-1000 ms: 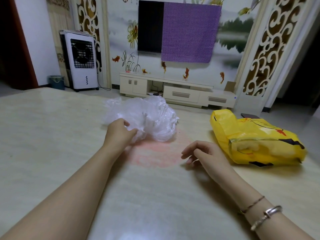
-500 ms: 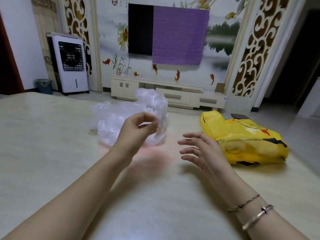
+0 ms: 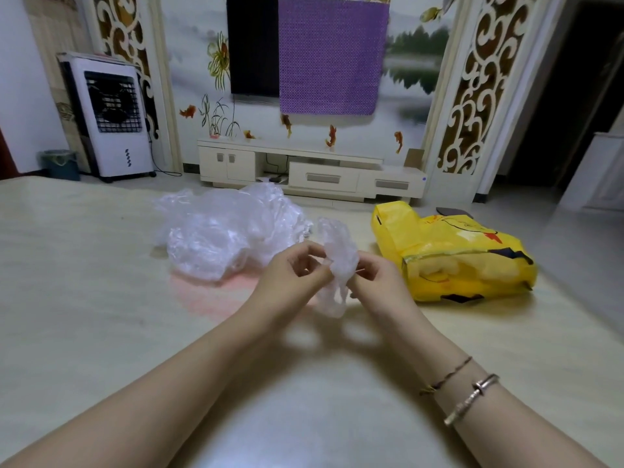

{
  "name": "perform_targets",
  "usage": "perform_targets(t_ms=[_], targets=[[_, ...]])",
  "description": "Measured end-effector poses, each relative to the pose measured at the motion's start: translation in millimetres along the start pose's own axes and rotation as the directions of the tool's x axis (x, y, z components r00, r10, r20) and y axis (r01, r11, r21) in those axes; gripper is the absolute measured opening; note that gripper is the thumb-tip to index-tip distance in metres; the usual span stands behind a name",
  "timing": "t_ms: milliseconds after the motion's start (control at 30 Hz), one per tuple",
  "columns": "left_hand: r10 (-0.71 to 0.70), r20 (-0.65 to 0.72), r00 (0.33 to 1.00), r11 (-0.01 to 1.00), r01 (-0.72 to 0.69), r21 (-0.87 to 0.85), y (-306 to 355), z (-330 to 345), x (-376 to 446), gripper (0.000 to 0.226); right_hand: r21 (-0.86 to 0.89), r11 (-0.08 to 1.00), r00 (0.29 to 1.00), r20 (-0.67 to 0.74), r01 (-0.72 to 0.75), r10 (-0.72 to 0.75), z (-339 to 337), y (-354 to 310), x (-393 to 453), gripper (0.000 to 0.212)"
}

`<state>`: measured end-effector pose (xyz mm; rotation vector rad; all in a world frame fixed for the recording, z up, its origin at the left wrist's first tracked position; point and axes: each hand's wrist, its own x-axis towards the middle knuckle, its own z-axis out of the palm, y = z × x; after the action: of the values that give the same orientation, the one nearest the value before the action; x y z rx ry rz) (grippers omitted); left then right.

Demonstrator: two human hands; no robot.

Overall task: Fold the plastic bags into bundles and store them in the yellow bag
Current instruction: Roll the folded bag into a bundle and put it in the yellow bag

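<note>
One crumpled clear plastic bag (image 3: pixel 339 261) hangs between my two hands above the table. My left hand (image 3: pixel 290 278) pinches its left edge and my right hand (image 3: pixel 378 282) grips its right side. A heap of more clear plastic bags (image 3: pixel 223 231) lies on the table just behind and left of my hands. The yellow bag (image 3: pixel 452 255), printed with a cartoon figure, lies on its side to the right, its opening facing me with pale bundles showing inside.
The pale marble-look table (image 3: pixel 84 298) fills the foreground, with a pink patch near the heap. Beyond its far edge stand a white TV cabinet (image 3: pixel 304 170), a white air cooler (image 3: pixel 111 116) and a small bin (image 3: pixel 60 163).
My left hand has carried one clear bag away from the heap toward the middle. My right hand has come up from the table and taken hold of the bag's other side.
</note>
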<state>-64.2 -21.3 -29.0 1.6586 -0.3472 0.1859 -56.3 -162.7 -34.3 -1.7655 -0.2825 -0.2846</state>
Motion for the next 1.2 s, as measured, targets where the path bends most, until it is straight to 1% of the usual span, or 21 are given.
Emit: perform_targets(t_ms=[33,67,100,167,233,267,333,367,467,533,567,667,700,767,833,900,933,1000,1067,1133,1200], targets=[[0.018,-0.035,0.999,1.000,-0.018,0.013,1.6,0.5,-0.3,0.004,-0.009,1.000,1.000,0.015,0.001,-0.001,2.0,-1.3,-0.8,0.006],[0.038,-0.085,0.996,0.999,-0.038,0.010,1.6,-0.4,0.2,0.015,-0.001,1.000,0.999,0.033,-0.010,0.010,3.2,-1.4,-1.8,0.007],[0.041,-0.122,0.992,0.999,-0.042,-0.008,2.2,-2.8,1.3,0.019,0.042,0.999,0.999,0.040,-0.035,0.033,3.8,-2.3,-2.0,0.011],[0.028,-0.196,0.980,0.998,-0.039,-0.052,3.8,-7.8,4.1,0.016,0.223,0.971,0.996,0.000,-0.090,0.092,1.8,-4.9,-0.4,0.023],[-0.024,-0.248,0.969,0.997,0.003,-0.083,2.1,-13.0,6.9,0.011,0.407,0.907,0.984,-0.088,-0.106,0.154,-5.7,-8.8,2.5,0.025],[-0.060,-0.262,0.963,0.995,0.036,-0.094,0.1,-14.9,8.2,0.012,0.494,0.863,0.971,-0.134,-0.107,0.197,-10.2,-10.1,3.8,0.025],[-0.122,-0.277,0.953,0.991,0.101,-0.087,-1.3,-16.0,8.8,0.017,0.638,0.764,0.938,-0.197,-0.097,0.284,-19.1,-9.9,5.5,0.024],[-0.151,-0.271,0.951,0.988,0.136,-0.073,-0.8,-15.9,8.5,0.019,0.676,0.731,0.924,-0.214,-0.095,0.318,-22.4,-9.6,6.2,0.024],[-0.219,-0.189,0.957,0.975,0.219,-0.021,5.8,-10.6,2.9,0.019,0.706,0.703,0.904,-0.242,-0.086,0.353,-25.8,-9.9,7.2,0.024],[-0.282,-0.124,0.951,0.959,0.281,-0.030,10.1,-7.2,0.9,0.018,0.687,0.724,0.904,-0.267,-0.065,0.335,-27.3,-13.6,6.4,0.027],[-0.324,-0.114,0.939,0.946,0.318,-0.062,11.6,-7.5,0.8,0.024,0.654,0.754,0.911,-0.270,-0.065,0.312,-28.3,-16.4,5.3,0.028],[-0.449,-0.096,0.888,0.870,0.410,-0.272,17.0,-15.8,4.0,0.049,0.480,0.866,0.954,-0.170,-0.140,0.248,-28.9,-26.9,-1.2,0.021],[-0.473,-0.052,0.879,0.844,0.436,-0.312,18.1,-19.3,4.6,0.059,0.435,0.886,0.964,-0.126,-0.160,0.236,-28.9,-29.5,-3.7,0.019],[-0.502,0.102,0.859,0.812,0.509,-0.286,21.3,-23.4,2.2,0.071,0.394,0.905,0.981,-0.042,-0.160,0.192,-27.0,-30.3,-5.1,0.024],[-0.482,0.250,0.840,0.825,0.531,-0.193,19.4,-22.7,-0.5,0.062,0.278,0.951,0.987,-0.046,-0.136,0.154,-25.0,-26.4,-3.6,0.026],[-0.435,0.294,0.851,0.872,0.480,-0.099,15.8,-21.3,-1.7,0.045,0.155,0.981,0.990,-0.066,-0.114,0.126,-23.8,-21.2,-1.6,0.022],[-0.418,0.267,0.868,0.888,0.453,-0.083,15.1,-20.4,-1.8,0.036,0.126,0.985,0.990,-0.067,-0.115,0.124,-23.5,-19.3,-1.1,0.021],[-0.395,0.137,0.908,0.903,0.411,-0.123,12.8,-21.0,0.9,0.021,0.109,0.982,0.983,-0.081,-0.156,0.165,-24.0,-18.9,1.0,0.023],[-0.346,0.009,0.938,0.915,0.339,-0.220,12.6,-24.5,4.7,0.010,0.124,0.944,0.945,-0.075,-0.307,0.317,-24.7,-20.3,3.0,0.031],[-0.276,-0.093,0.957,0.938,0.247,-0.243,16.5,-28.7,7.0,0.007,0.113,0.880,0.887,0.024,-0.461,0.462,-26.6,-18.8,3.8,0.037],[-0.225,-0.165,0.960,0.960,0.189,-0.208,15.7,-32.5,9.3,0.009,0.110,0.855,0.861,0.117,-0.507,0.495,-25.7,-15.8,2.4,0.031]])
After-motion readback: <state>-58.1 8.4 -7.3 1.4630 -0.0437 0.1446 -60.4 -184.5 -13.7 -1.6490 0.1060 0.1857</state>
